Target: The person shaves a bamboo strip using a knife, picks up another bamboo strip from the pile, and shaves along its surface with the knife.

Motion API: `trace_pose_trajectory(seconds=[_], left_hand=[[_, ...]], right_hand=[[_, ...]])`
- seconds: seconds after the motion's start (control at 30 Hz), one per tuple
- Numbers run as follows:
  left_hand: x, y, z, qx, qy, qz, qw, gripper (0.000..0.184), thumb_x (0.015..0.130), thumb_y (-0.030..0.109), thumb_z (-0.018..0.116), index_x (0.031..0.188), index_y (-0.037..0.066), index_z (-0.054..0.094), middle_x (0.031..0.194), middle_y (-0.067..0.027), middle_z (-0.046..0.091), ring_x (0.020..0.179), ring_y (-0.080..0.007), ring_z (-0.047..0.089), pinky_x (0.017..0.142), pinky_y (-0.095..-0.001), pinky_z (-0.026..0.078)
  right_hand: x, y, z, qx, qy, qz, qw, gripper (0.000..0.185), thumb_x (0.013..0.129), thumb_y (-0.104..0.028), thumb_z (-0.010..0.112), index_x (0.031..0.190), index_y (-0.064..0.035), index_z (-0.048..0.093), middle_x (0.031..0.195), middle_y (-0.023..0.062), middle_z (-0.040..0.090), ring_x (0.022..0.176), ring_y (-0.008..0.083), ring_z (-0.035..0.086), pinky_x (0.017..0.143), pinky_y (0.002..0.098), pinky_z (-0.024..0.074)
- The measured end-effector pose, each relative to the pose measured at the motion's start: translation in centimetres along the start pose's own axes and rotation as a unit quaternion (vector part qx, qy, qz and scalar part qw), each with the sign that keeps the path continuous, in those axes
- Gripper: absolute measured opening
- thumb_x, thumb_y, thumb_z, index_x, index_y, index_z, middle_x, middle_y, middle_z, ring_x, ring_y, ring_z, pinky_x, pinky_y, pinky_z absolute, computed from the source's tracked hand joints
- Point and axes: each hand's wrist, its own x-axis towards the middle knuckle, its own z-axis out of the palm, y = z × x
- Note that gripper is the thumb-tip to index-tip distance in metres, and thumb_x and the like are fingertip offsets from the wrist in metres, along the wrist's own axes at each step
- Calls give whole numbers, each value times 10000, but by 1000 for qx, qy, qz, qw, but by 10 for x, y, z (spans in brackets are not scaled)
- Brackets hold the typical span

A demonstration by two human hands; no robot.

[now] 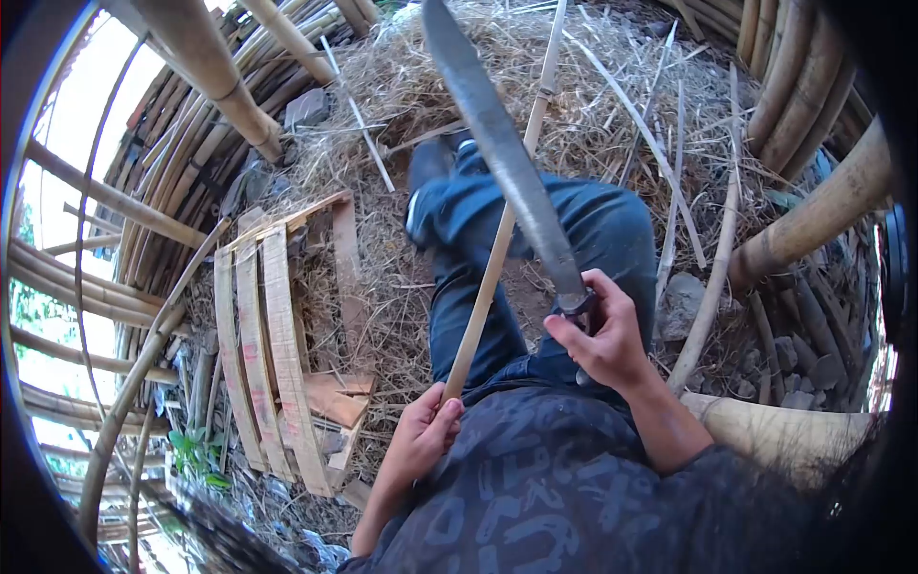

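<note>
My left hand point(421, 435) is closed round the lower end of a long, thin bamboo strip point(499, 249), which slants up and away between my legs. In my right hand point(607, 330) is a machete point(502, 143), gripped by its dark handle near the guard. Its broad grey blade points up and away to the left. The blade passes over the bamboo strip in this view; whether the two touch I cannot tell. My fingers hide most of the machete's handle.
A wooden slatted pallet point(282, 344) lies on the left. Split bamboo strips point(660, 143) are scattered over dry straw point(373, 115) ahead. Thick bamboo poles point(822, 215) stand at both sides. Stones point(684, 301) lie on the right, and a bamboo log point(765, 426) is beside my right arm.
</note>
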Motion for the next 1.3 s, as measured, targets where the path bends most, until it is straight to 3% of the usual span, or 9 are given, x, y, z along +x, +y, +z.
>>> trace_pose_trajectory(seconds=[0.2,0.33,0.4,0.47,0.67,0.8,0.87,1.03,1.3], left_hand=[[20,-17,-10,253,97,129,954,222,999,144,517,823,18,566,644,46,491,545,-24,408,486,-217,318],[55,-41,-31,265,100,121,951,281,977,164,553,754,-6,546,562,28,430,554,-46,354,495,-266,309],[80,-51,-43,326,115,163,924,279,973,186,556,774,-10,548,526,-32,412,507,-83,373,478,-301,324],[104,-51,-47,401,128,176,890,230,954,190,566,812,10,541,538,-142,450,461,-256,450,478,-376,358],[144,-33,-43,408,73,196,889,211,947,167,573,808,19,517,559,-189,475,510,-375,531,475,-423,373],[153,-25,-39,469,50,247,846,207,929,174,598,793,30,538,593,-191,516,577,-393,560,504,-440,397],[155,-21,-38,493,39,255,831,207,923,175,606,786,33,542,608,-191,531,599,-398,566,514,-443,406],[162,-28,-37,490,51,252,833,226,918,184,614,772,34,529,639,-180,556,619,-404,569,529,-448,422],[178,-52,-32,526,91,290,794,224,923,201,616,802,42,516,682,-179,589,660,-393,603,539,-462,442]], right_hand=[[14,-9,-21,-31,19,21,999,259,796,-85,744,961,-26,553,697,-63,523,620,-3,460,520,196,365],[29,-5,-52,-32,27,56,998,269,780,-109,758,984,-26,602,665,-75,502,586,2,442,517,197,350],[42,0,-67,-55,45,71,995,269,784,-111,752,1000,-24,616,677,-78,507,601,0,440,529,195,352],[56,5,-79,-107,68,74,989,238,793,-104,725,982,-9,617,715,-55,546,633,32,472,562,231,392],[70,23,-112,-182,117,119,969,216,805,-99,692,973,1,600,669,-18,551,611,61,516,559,268,424],[68,21,-121,-147,112,185,965,266,799,-121,685,1017,2,594,650,20,574,592,126,587,555,320,442],[66,40,-134,-356,144,127,915,303,805,-162,682,1034,16,595,664,63,599,572,146,588,566,344,450],[75,41,-126,-321,204,127,916,276,807,-199,695,938,35,631,649,116,617,569,250,599,583,362,461],[81,52,-99,-422,188,157,873,251,819,-151,660,984,36,635,820,259,668,867,421,662,753,465,524]])
